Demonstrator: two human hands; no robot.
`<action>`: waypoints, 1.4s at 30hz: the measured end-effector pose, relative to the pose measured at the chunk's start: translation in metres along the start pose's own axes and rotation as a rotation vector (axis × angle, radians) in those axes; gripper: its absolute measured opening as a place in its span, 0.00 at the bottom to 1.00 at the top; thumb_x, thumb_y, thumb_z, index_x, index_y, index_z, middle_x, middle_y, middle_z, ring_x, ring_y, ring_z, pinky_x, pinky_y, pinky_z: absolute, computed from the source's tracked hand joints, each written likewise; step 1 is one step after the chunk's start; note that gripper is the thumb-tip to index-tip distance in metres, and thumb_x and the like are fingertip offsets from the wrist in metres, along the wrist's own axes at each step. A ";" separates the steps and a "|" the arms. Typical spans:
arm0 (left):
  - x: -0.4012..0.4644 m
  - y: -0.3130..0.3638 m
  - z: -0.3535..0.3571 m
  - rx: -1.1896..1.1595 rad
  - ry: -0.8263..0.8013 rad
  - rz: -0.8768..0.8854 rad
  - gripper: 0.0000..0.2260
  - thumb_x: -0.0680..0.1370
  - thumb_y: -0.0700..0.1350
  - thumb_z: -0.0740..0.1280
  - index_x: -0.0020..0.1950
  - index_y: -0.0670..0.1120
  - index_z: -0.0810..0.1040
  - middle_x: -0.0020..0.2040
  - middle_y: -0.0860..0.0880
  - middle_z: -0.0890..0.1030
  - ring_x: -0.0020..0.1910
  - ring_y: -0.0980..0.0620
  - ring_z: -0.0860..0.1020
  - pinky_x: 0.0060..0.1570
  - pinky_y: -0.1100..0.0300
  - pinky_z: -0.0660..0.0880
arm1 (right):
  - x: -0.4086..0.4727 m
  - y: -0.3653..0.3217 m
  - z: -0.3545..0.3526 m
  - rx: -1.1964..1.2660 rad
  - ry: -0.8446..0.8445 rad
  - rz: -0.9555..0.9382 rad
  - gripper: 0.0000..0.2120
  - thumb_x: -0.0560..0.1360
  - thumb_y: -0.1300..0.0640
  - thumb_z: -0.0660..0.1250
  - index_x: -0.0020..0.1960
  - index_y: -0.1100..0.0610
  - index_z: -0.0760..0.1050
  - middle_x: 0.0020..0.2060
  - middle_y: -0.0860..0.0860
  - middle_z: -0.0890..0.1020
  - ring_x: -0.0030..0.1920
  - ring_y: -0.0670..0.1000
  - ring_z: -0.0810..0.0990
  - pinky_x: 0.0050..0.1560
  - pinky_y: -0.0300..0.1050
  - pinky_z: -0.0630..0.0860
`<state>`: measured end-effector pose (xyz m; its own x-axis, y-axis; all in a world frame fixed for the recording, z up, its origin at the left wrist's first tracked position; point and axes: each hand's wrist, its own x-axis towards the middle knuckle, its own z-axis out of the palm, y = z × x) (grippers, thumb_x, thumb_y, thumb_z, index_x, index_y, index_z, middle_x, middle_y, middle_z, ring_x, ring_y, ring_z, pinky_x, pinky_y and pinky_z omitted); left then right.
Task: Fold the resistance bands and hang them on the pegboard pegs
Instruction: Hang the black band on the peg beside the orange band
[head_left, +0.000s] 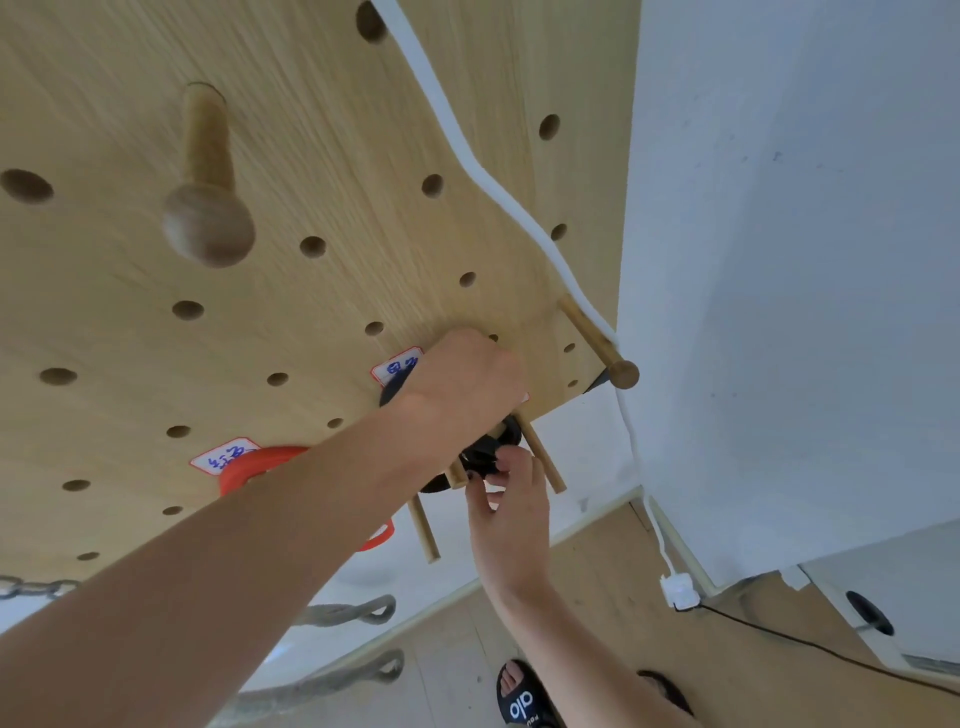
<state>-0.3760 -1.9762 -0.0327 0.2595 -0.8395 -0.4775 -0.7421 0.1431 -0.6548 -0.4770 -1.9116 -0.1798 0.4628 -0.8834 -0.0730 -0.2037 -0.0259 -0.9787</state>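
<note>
Hands work low on the light wooden pegboard (322, 156): left hand (462, 384) grips the folded black resistance band (485, 452) over thin wooden pegs (540, 457), right hand (511, 512) pinches its lower end.

Both the left hand (462, 384) and right hand (511, 512) grip a black band (485, 454) at the pegboard (322, 156) pegs.
</note>
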 end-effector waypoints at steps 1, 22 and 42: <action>0.002 0.000 0.000 -0.001 -0.011 0.002 0.21 0.71 0.37 0.77 0.36 0.49 0.64 0.37 0.52 0.70 0.29 0.52 0.65 0.25 0.57 0.56 | 0.000 0.001 0.001 -0.022 0.018 -0.002 0.15 0.80 0.59 0.69 0.65 0.54 0.71 0.57 0.46 0.74 0.54 0.44 0.78 0.51 0.45 0.81; -0.095 -0.028 0.018 -0.819 0.838 -0.208 0.07 0.82 0.45 0.64 0.53 0.46 0.81 0.40 0.56 0.76 0.30 0.54 0.73 0.28 0.55 0.75 | 0.010 0.015 0.019 -0.289 -0.096 -0.154 0.05 0.82 0.59 0.66 0.57 0.56 0.78 0.54 0.51 0.79 0.48 0.50 0.82 0.47 0.37 0.79; -0.078 0.076 0.096 -1.137 0.653 -1.031 0.20 0.73 0.46 0.78 0.51 0.45 0.67 0.51 0.42 0.74 0.36 0.38 0.76 0.32 0.49 0.75 | 0.020 0.025 0.024 -0.459 -0.001 -0.345 0.09 0.73 0.65 0.75 0.48 0.58 0.77 0.33 0.49 0.77 0.27 0.49 0.74 0.25 0.40 0.71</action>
<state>-0.3933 -1.8501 -0.1013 0.8258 -0.4383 0.3548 -0.5523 -0.7556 0.3521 -0.4525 -1.9185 -0.2107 0.5693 -0.7877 0.2355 -0.3945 -0.5130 -0.7624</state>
